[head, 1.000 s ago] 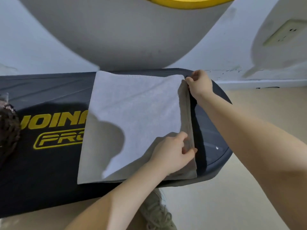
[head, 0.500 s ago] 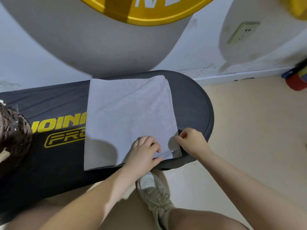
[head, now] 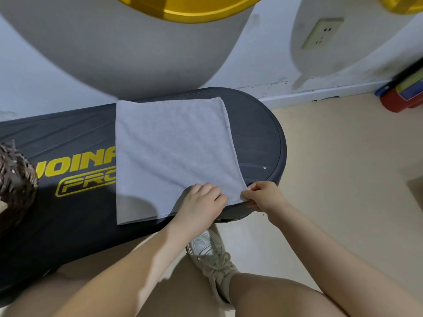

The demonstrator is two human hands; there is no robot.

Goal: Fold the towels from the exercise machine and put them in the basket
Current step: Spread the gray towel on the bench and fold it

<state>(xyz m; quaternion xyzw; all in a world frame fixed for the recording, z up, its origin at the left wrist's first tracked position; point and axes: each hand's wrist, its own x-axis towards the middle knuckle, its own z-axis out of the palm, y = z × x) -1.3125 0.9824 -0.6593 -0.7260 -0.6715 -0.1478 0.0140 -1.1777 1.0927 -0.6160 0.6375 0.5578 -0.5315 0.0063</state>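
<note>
The towel (head: pixel 174 154) lay flat on the exercise machine (head: pixel 258 138) for folding; the left hand (head: pixel 201 204) gripped its near edge, the right hand (head: pixel 263 196) pinched the corner.

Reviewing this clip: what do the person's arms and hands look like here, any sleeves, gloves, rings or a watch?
Both forearms are bare as far as the frame shows: no sleeves, no gloves. The left hand and the right hand show no rings, watch or wristband, and no markings. The nails look short and unpainted where visible.
</note>
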